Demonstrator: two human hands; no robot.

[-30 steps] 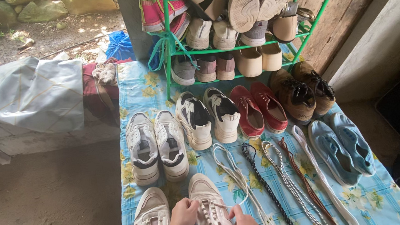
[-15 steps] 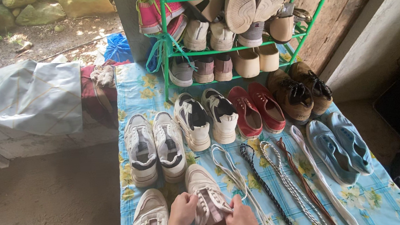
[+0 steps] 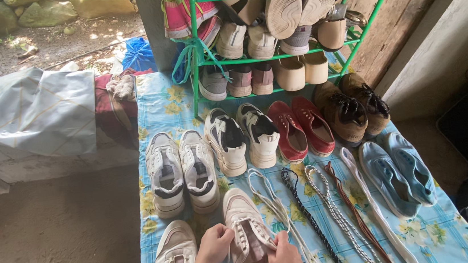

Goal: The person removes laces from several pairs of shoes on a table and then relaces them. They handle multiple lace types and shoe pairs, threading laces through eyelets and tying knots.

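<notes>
Both hands clamped on one cream low-top sneaker at near edge of tabletop.

Left hand point(image 3: 215, 246) gripped left side of cream leather sneaker with pinkish lining point(image 3: 246, 233); right hand point(image 3: 285, 256) gripped its right side, shoe mouth spread open between them. Sneaker's white lace point(image 3: 256, 239) threaded through eyelets, tongue exposed. Matching cream sneaker point(image 3: 175, 256) lay just beside, to the left. All rested on blue floral cloth point(image 3: 164, 107) covering tabletop. Beyond: pair of white and grey trainers point(image 3: 182, 171), white and black trainers point(image 3: 243, 137), red canvas shoes point(image 3: 301, 128), brown lace-up boots point(image 3: 351, 106), light blue slip-ons point(image 3: 398, 172). Loose laces point(image 3: 333, 210) laid out in rows right of held sneaker. Green metal shoe rack point(image 3: 200, 66) stood at far end, shelves filled.
</notes>
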